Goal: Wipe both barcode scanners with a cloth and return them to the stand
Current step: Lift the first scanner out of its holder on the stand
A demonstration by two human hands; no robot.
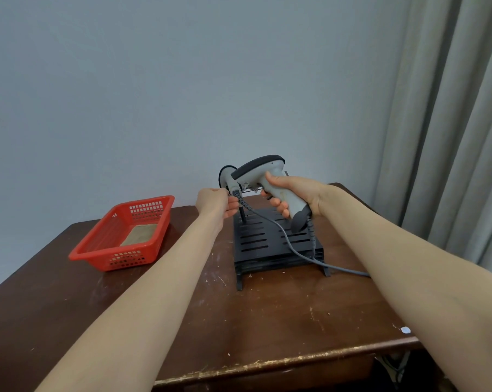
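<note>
My right hand grips the handle of a grey barcode scanner, held above the black slotted stand. A second grey scanner hangs at the stand's upper rail behind the first, largely hidden. My left hand reaches to its handle base, fingers curled at the point where its coiled grey cable plugs in. A folded tan cloth lies in the red basket at the left.
All of this stands on a worn dark wooden table against a pale wall. Cables trail over the stand's front towards the right. A grey curtain hangs at the right. A small white scrap lies near the table's front right edge.
</note>
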